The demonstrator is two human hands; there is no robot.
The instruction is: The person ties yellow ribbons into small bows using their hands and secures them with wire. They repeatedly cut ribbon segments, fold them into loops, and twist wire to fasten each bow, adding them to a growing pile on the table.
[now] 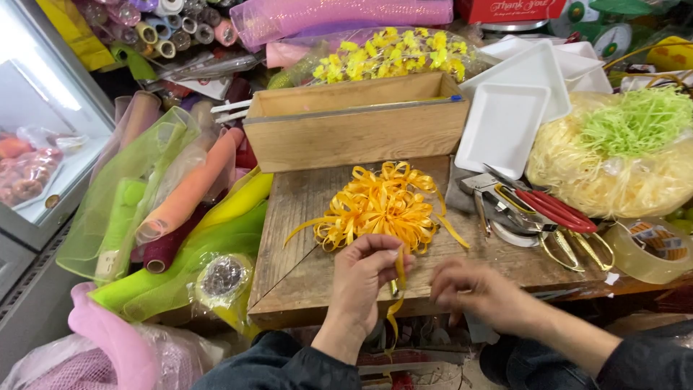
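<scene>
While my left hand (364, 278) pinches a strand of yellow-orange ribbon (398, 278) between thumb and fingertips, that strand hangs down past the front edge of the worn wooden board (289, 245) I am working on. It seems to trail from the big looped bow of shiny yellow-orange ribbon (379, 206), which lies flat in the middle of the board, just beyond my fingers. My right hand (473, 289) is blurred, just beside the left one and close to the board's front edge; its fingers curl loosely, and I cannot tell whether they grip anything. The two hands are near each other but not touching.

Behind the bow stands a long open-topped box of plain wood (354, 119), with a clear bag of yellow artificial flowers (390, 54) behind it. To the right of the box lie stacked white foam trays (505, 123), and beside them a clear bag of pale straw-coloured shredded filler (613, 162) topped with green shreds. Red-handled scissors (548, 209) rest among other metal tools at the right end of the board, near a roll of clear packing tape (653, 249). Rolls of green, orange and pink mesh wrap (180, 209) are heaped to the left of the board.
</scene>
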